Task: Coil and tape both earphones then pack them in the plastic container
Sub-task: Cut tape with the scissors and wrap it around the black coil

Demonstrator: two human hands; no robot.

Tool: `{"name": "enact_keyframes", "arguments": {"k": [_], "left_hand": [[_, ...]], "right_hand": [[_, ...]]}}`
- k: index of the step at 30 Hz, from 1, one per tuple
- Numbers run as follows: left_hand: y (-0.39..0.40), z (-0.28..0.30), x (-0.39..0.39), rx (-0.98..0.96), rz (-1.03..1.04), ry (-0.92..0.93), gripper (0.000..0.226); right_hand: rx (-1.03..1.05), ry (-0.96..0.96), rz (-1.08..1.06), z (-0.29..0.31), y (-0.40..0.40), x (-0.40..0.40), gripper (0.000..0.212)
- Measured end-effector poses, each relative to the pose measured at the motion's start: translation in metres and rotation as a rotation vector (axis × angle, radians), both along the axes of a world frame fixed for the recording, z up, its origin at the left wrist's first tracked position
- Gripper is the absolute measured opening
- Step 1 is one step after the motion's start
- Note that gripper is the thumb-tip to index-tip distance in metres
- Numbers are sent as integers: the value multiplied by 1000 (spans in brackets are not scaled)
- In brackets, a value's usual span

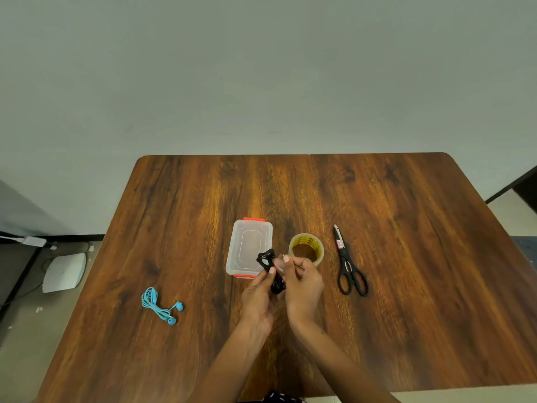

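Observation:
Above the table's middle, my left hand (258, 295) grips a coiled black earphone (268, 261). My right hand (303, 282) pinches a small clear strip of tape (279, 262) against the coil. The bundle's lower part is hidden between my hands. Just behind them lies the clear plastic container (248, 247) with orange clips, its lid on. A blue earphone (159, 306) rests loosely coiled on the table at the left, apart from both hands.
A roll of clear yellowish tape (306, 248) stands right behind my right hand. Black scissors (348, 264) lie further right, blades pointing away. The wooden table (406, 315) ends at a wall; a white device (64, 271) sits on the floor at left.

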State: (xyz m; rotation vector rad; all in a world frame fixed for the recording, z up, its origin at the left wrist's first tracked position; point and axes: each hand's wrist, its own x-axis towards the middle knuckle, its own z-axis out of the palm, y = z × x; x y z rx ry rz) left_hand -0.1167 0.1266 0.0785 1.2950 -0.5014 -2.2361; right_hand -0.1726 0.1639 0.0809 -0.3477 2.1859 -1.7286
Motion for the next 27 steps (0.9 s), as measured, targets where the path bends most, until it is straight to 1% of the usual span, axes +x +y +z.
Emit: {"name": "enact_keyframes", "arguments": {"k": [4, 6, 8, 10, 15, 18, 21, 23, 27], "left_hand": [[2, 3, 2, -86, -7, -68, 17], [2, 3, 3, -161, -5, -132, 15], [2, 2, 3, -201, -3, -157, 16], [2, 2, 3, -193, -4, -149, 16], [2, 0, 4, -116, -31, -113, 14], [1, -5, 5, -70, -81, -74, 23], [-1, -6, 6, -48, -118, -47, 26], [-2, -5, 6, -49, -106, -36, 23], [2, -2, 8, -149, -45, -113, 15]], "right_hand": [[26, -79, 5, -8, 0, 1, 9], [0, -194, -12, -9, -1, 1, 7], [-61, -366, -59, -8, -2, -2, 9], [-103, -468, -91, -6, -3, -6, 11], [-186, -564, -126, 2, -2, -10, 11], [-207, -644, -131, 9, -2, -14, 7], [-162, -638, -120, 10, 1, -17, 9], [-146, -614, -92, 10, 4, -17, 10], [-105, -536, -26, 12, 8, -13, 10]]}}
